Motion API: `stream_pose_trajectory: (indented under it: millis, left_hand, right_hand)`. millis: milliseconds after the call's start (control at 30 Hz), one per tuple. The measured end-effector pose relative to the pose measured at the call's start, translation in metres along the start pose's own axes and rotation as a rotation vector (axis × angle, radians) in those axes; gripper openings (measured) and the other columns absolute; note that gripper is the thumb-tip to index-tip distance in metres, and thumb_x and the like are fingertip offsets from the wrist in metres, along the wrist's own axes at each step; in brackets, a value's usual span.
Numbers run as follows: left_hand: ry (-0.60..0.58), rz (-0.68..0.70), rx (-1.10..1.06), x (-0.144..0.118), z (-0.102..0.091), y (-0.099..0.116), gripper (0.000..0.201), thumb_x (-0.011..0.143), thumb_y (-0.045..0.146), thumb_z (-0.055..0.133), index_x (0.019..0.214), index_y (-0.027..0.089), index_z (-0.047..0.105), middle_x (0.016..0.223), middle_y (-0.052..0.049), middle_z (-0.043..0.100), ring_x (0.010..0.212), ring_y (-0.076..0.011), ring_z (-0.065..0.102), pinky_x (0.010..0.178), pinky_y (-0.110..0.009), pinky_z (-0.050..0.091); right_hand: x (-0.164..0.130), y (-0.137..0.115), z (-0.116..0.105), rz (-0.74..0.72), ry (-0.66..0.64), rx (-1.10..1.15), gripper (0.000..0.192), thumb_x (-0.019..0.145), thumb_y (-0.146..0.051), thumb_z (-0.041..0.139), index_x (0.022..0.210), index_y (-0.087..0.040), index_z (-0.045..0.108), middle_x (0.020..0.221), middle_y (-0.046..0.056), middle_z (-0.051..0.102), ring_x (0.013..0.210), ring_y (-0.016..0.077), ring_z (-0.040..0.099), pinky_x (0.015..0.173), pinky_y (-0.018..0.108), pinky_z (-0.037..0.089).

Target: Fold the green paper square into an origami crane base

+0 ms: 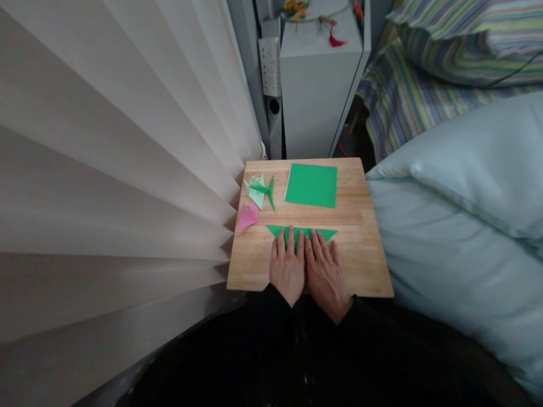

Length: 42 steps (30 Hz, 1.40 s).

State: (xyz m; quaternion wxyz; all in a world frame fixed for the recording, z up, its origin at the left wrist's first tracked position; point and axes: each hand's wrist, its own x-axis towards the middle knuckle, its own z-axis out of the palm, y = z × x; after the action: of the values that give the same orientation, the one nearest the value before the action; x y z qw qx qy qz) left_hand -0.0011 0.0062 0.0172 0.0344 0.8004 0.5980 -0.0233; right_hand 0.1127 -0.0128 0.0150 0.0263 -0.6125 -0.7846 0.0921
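Note:
A green sheet of origami paper (301,232), folded into a long triangle, lies flat near the front of a small wooden table. Its long edge faces away from me, and much of the rest is covered by my hands. On its left part my left hand (289,267) rests flat, fingers stretched out. My right hand (326,271) lies beside it, also flat, with its fingers extended over the right part. Neither hand grasps anything. Beyond them is a stack of square origami paper (313,185), green on top.
On the wooden table (365,254), folded paper pieces lie at left: a light green one (257,195), a darker green one (270,192) and a pink one (248,216). A pleated curtain (169,186) borders the left, light-blue bedding (445,186) the right. A white cabinet (316,96) stands behind.

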Motion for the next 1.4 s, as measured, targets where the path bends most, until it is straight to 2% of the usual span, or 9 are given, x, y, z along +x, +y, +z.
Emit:
stream_pose_trajectory:
  millis: [133, 300, 367, 467, 600, 733, 933, 1167, 1400]
  left_hand:
    - [0.004, -0.041, 0.000, -0.001, 0.000, 0.002, 0.056, 0.103, 0.018, 0.048, 0.159, 0.015, 0.046, 0.167, -0.020, 0.040, 0.155, -0.0396, 0.038, 0.124, -0.059, 0.037]
    - [0.026, -0.090, 0.010, -0.001, 0.000, 0.004, 0.054, 0.103, 0.015, 0.045, 0.156, 0.009, 0.048, 0.164, -0.025, 0.041, 0.155, -0.0397, 0.038, 0.125, -0.062, 0.034]
    - [0.037, -0.068, 0.016, 0.001, -0.001, 0.003, 0.053, 0.102, 0.013, 0.041, 0.153, 0.002, 0.050, 0.163, -0.028, 0.042, 0.157, -0.0379, 0.035, 0.127, -0.059, 0.033]
    - [0.018, 0.035, 0.029, 0.006, -0.001, -0.001, 0.052, 0.102, 0.010, 0.037, 0.150, -0.006, 0.049, 0.162, -0.030, 0.042, 0.157, -0.0355, 0.034, 0.128, -0.051, 0.035]
    - [-0.012, 0.113, 0.033, 0.009, 0.001, -0.004, 0.056, 0.102, 0.012, 0.041, 0.157, 0.000, 0.043, 0.165, -0.029, 0.038, 0.156, -0.0384, 0.034, 0.126, -0.053, 0.037]
    - [-0.008, 0.091, -0.010, 0.007, 0.005, -0.003, 0.059, 0.103, 0.017, 0.046, 0.161, 0.007, 0.039, 0.168, -0.026, 0.033, 0.158, -0.0417, 0.028, 0.125, -0.058, 0.035]
    - [0.013, 0.067, -0.100, 0.005, 0.007, 0.000, 0.066, 0.102, 0.036, 0.055, 0.164, 0.024, 0.037, 0.172, -0.024, 0.027, 0.158, -0.0475, 0.027, 0.121, -0.066, 0.034]
    - [0.045, 0.067, -0.107, 0.004, 0.008, 0.000, 0.063, 0.102, 0.036, 0.056, 0.163, 0.025, 0.040, 0.171, -0.022, 0.030, 0.158, -0.0462, 0.027, 0.122, -0.065, 0.034]
    - [0.067, 0.060, -0.121, 0.003, 0.009, 0.000, 0.062, 0.102, 0.038, 0.056, 0.162, 0.025, 0.041, 0.172, -0.021, 0.028, 0.159, -0.0451, 0.026, 0.121, -0.065, 0.034]
  right_hand:
    - [-0.002, -0.001, -0.002, 0.022, 0.006, -0.001, 0.058, 0.102, -0.009, 0.037, 0.160, -0.009, 0.043, 0.166, 0.022, 0.039, 0.156, 0.0380, 0.036, 0.125, 0.065, 0.028]
    - [0.001, 0.001, -0.008, 0.041, -0.051, 0.013, 0.057, 0.104, -0.012, 0.034, 0.160, -0.007, 0.041, 0.169, 0.019, 0.035, 0.158, 0.0351, 0.033, 0.128, 0.064, 0.022]
    - [0.003, 0.002, -0.010, 0.015, -0.070, 0.018, 0.057, 0.104, -0.012, 0.034, 0.161, -0.007, 0.040, 0.170, 0.018, 0.034, 0.159, 0.0338, 0.032, 0.128, 0.063, 0.020]
    - [0.005, 0.004, -0.011, -0.030, -0.078, 0.021, 0.058, 0.103, -0.013, 0.034, 0.162, -0.008, 0.039, 0.170, 0.016, 0.034, 0.158, 0.0331, 0.032, 0.129, 0.063, 0.019]
    - [0.005, 0.006, -0.008, -0.050, -0.054, 0.014, 0.062, 0.102, -0.011, 0.034, 0.164, -0.011, 0.035, 0.170, 0.015, 0.034, 0.159, 0.0311, 0.032, 0.129, 0.063, 0.018]
    - [0.006, 0.010, -0.009, -0.015, -0.029, 0.002, 0.062, 0.101, -0.011, 0.034, 0.162, -0.011, 0.038, 0.169, 0.016, 0.037, 0.157, 0.0321, 0.034, 0.128, 0.066, 0.017]
    - [0.008, 0.017, -0.014, 0.062, -0.005, -0.028, 0.060, 0.100, -0.011, 0.037, 0.159, -0.013, 0.045, 0.169, 0.014, 0.038, 0.157, 0.0336, 0.036, 0.127, 0.068, 0.016]
    - [0.008, 0.027, -0.013, 0.107, 0.019, -0.058, 0.060, 0.099, -0.010, 0.035, 0.158, -0.010, 0.045, 0.167, 0.017, 0.040, 0.155, 0.0334, 0.038, 0.126, 0.070, 0.015]
    - [0.014, 0.044, -0.021, 0.183, -0.024, -0.088, 0.062, 0.098, -0.007, 0.032, 0.160, -0.005, 0.040, 0.169, 0.018, 0.037, 0.157, 0.0342, 0.036, 0.124, 0.073, 0.019]
